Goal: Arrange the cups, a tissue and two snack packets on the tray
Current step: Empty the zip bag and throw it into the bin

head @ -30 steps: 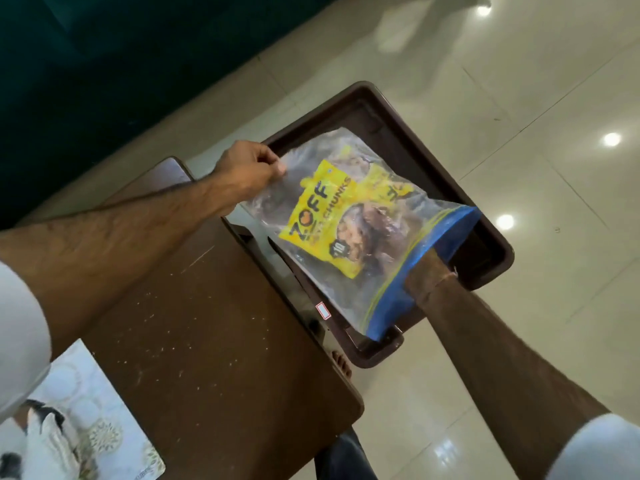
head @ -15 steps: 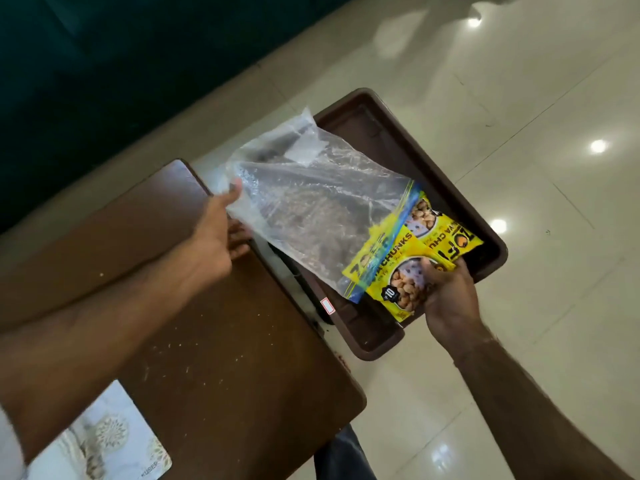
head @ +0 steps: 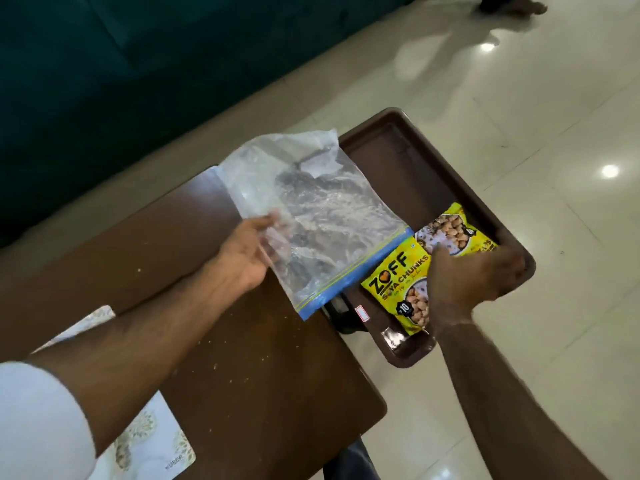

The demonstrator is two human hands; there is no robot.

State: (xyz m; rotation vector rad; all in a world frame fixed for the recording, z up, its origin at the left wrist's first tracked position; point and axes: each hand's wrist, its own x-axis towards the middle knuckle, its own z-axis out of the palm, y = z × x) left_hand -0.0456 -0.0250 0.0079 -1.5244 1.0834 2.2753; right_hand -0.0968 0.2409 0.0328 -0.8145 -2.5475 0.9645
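Two yellow snack packets lie in the dark brown tray (head: pixel 391 140): one (head: pixel 393 280) near its front, the other (head: pixel 450 233) beyond it. My right hand (head: pixel 474 275) rests on top of them, fingers curled over the far packet. My left hand (head: pixel 249 254) holds an empty clear zip bag (head: pixel 322 209) with a blue seal, lifted over the tray's left edge and the table. No cups or tissue are in view.
The brown table (head: pixel 214 341) lies under my left arm, with a patterned white mat (head: pixel 145 434) at its near left corner. The tray sticks out past the table over the glossy tiled floor (head: pixel 519 133). A dark teal sofa (head: pixel 104 64) stands behind.
My right hand has drawn the two snack packets out of the zip bag and set them down in the tray. My left hand has pulled the emptied bag leftwards.
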